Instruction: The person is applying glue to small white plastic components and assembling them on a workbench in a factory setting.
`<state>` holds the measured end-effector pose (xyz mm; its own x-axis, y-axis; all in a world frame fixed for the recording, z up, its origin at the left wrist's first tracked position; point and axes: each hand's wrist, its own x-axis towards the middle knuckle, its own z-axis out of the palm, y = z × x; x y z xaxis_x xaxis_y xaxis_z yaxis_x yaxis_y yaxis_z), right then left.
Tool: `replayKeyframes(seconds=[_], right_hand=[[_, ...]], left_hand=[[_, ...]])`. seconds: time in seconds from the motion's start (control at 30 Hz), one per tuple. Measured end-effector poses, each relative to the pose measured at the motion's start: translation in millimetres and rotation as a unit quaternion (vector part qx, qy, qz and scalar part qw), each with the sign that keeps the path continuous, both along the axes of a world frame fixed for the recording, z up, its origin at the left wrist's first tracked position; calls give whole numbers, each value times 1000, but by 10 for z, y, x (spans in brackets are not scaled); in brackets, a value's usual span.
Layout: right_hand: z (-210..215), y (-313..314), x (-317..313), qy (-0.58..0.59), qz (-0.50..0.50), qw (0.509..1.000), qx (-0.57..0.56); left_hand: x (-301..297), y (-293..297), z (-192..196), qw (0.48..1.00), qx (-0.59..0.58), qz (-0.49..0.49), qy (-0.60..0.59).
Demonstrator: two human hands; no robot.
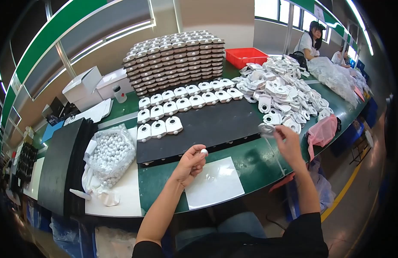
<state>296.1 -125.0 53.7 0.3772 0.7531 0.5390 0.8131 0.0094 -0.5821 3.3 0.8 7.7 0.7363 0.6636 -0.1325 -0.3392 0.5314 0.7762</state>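
Note:
Between the thumb and fingers of my left hand (191, 165) is a small white ball (204, 152), held above a white sheet (215, 182). My right hand (289, 145) pinches a flat white plastic part with a round hole (267, 129), just in front of a large heap of like white parts (285, 88). A black foam tray (212, 124) lies before me, bearing rows of these white parts (158, 128), with white balls at their near edges. To the left, a clear plastic bag (109, 155) is full of white balls.
Tall stacked trays of white parts (175, 60) stand behind the black tray, beside a red bin (246, 56). Black foam sheets (63, 167) stand at left near a white nozzle bottle (80, 194). A pink mesh bag (321, 134) hangs by the right edge. Another person (311, 43) sits farther back.

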Motion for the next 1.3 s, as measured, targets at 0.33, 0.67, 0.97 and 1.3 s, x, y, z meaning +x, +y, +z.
replayKeyframes(seconds=[0.33,0.67,0.97,1.3], right_hand=[[-717,23,-1260,364,263,887,-104],[-715,48,-1315,219,246,938,-110],[-647,25,-1372,127,248,959,-54],[-755,88,-1304,396,310,862,-65]], left_hand=[[11,31,-14,1000,-17,14,-21],[5,23,-27,999,-25,17,-26],[13,37,-34,999,-23,16,-34],[42,-17,41,1000,-7,6,-13]])
